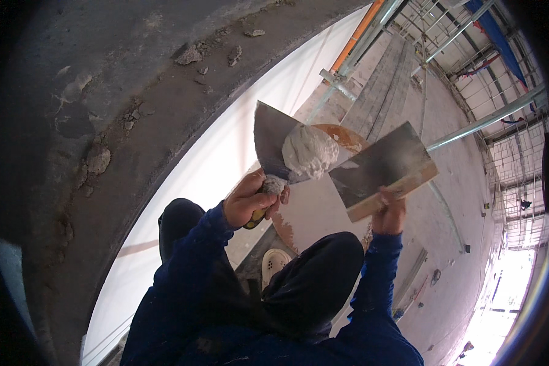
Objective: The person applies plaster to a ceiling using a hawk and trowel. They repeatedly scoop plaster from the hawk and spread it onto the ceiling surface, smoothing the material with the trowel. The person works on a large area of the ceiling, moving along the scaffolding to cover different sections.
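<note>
My left hand [249, 201] is closed around the plaster-caked handle of a wide putty knife [269, 131]. A thick lump of white plaster [311, 151] sits on its metal blade. In my right hand [389, 212] is a rectangular plastering trowel [387, 168], gripped at its pale, worn near edge. Its grey metal face is turned up and smeared, with its left corner close to the plaster lump. Under both tools lies a round orange-brown surface [348, 137] coated with white plaster; whether it is a tub or a board I cannot tell.
To the left runs a dark concrete ledge [134, 79] with loose crumbs, above a white wall face [183, 177]. Scaffold planks [384, 85] and metal poles [488, 116] stand at the far right. My bent knees and a light clog [276, 263] are below the tools.
</note>
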Demonstrator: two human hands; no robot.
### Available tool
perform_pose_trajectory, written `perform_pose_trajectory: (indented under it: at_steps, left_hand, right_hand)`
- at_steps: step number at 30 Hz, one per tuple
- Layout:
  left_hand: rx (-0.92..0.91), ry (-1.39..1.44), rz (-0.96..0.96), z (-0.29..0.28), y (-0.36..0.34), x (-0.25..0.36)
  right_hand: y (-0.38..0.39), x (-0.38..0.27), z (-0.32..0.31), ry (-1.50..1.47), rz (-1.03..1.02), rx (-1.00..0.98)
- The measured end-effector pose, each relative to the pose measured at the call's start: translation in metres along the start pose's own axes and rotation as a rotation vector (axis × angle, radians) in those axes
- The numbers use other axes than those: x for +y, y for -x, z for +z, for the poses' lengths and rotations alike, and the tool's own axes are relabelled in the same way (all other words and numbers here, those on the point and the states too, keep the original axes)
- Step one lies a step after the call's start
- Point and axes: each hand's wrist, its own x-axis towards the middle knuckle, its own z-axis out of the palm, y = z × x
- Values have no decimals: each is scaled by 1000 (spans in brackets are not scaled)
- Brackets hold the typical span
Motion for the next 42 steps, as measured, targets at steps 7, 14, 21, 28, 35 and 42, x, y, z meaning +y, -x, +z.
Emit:
perform_pose_trajectory:
  at_steps: [7, 14, 21, 28, 35, 42]
  left_hand:
    - [108, -573, 125, 3, -12, -9]
    - [27, -1041, 440, 2, -34, -25]
    - [219, -1063, 331, 12, -23, -8]
    - [150, -1048, -77, 138, 44, 140]
    - [374, -798, -323, 268, 116, 309]
    - [737, -815, -435, 321, 181, 442]
  right_hand:
    - [79, -19, 60, -217, 353, 50]
    - [84, -24, 77, -358, 497, -33]
    - [94, -63, 45, -171, 381, 120]
    - [112, -295, 59, -401, 313, -186]
    - [126, -489, 137, -435, 551, -249]
    - [167, -535, 204, -480, 661, -427]
